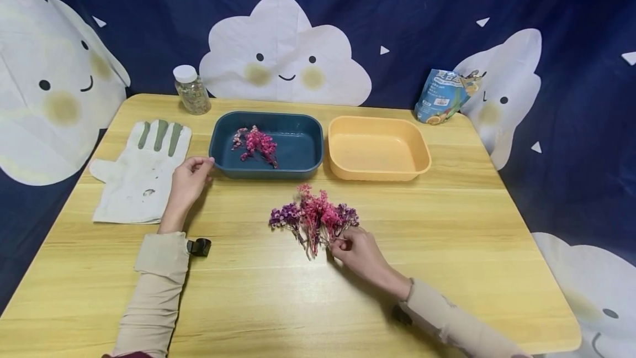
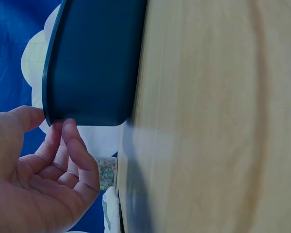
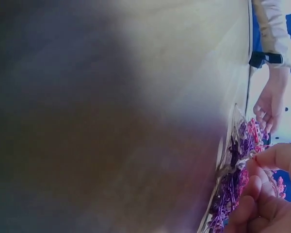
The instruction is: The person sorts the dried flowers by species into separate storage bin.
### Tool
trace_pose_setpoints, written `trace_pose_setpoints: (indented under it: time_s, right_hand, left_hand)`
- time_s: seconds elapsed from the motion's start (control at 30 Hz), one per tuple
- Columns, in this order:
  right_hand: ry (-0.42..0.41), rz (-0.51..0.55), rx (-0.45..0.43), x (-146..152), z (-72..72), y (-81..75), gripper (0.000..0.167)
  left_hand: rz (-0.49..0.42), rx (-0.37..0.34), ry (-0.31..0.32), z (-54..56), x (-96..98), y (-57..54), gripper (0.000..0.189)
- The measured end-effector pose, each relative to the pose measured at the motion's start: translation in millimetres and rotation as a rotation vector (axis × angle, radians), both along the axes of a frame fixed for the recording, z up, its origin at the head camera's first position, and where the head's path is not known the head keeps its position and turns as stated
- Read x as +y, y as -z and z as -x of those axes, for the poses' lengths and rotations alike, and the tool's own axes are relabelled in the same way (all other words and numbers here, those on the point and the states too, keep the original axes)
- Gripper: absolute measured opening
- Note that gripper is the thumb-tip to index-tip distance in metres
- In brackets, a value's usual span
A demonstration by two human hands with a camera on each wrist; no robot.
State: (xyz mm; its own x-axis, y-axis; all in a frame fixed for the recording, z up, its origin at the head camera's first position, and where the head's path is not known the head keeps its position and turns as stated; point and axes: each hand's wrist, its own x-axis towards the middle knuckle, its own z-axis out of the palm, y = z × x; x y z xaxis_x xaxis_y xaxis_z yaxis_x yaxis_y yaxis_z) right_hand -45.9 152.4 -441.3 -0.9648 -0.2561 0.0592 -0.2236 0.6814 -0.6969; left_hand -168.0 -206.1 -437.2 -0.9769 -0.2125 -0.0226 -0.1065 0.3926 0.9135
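Observation:
In the head view my left hand is at the left end of a dark blue plastic basin. In the left wrist view its thumb and fingertips pinch the basin's rim at a corner. A sprig of pink dried flowers lies inside that basin. On the table in front lies a loose spread of pink and purple dried flowers. My right hand is at its right side, thumb and forefinger pinching thin stems. Other fingers of that hand curl below.
A yellow basin stands right of the blue one. At the left lies a white work glove with green stripes, behind it a white-capped jar. A blue snack pouch stands at the back right edge of the table.

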Motion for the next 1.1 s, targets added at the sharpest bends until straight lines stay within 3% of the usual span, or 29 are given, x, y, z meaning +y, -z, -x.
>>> trace_pose_setpoints:
  time_s: [0.33,0.73,1.1]
  right_hand:
    - [0.020,0.046,0.053,2,-1.9,-6.2,0.021]
    - [0.048,0.124,0.005,4,-9.2,-15.1,0.017]
    - [0.021,0.032,0.056,6,-0.3,-5.4,0.022]
  left_hand:
    - [-0.012,0.003,-0.007,-0.2,-0.1,0.4,0.041]
    - [-0.018,0.003,-0.006,1.0,-2.8,0.7,0.042]
    - [-0.012,0.000,-0.011,2.4,-0.7,1.4,0.042]
